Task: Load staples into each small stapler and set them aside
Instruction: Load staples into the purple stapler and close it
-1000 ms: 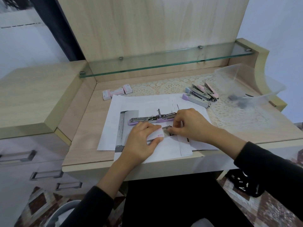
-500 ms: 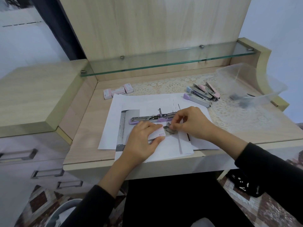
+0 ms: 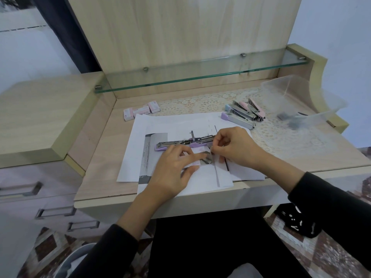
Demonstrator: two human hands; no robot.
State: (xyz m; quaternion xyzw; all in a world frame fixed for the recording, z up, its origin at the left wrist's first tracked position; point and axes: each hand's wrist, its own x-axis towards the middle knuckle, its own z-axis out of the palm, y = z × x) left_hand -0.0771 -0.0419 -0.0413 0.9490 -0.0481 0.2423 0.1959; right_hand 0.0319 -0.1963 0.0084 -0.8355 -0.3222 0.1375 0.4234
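Since a moment ago the right hand has drawn back a little from the staple box, and more of the grey staples shows between the two hands. At the far left are drawers with metal handles, next to the wooden desk. Three spare boxes lie side by side near the back of the desk. White papers lie spread in the middle. On the papers lies the open stapler. It is purple and silver, and it is folded out flat and long. Just in front of it, the left hand holds the staple box down on the papers, with its thumb and fingers pinching the sides. The staples stick out of the box toward the right. The right hand has its fingers pressed together, pinching the far end of the staples. Further right and back, four closed staplers lie in a bunch on a lace mat, touching each other. At the far right stands a clear tub with some dark things inside, too blurry to tell.
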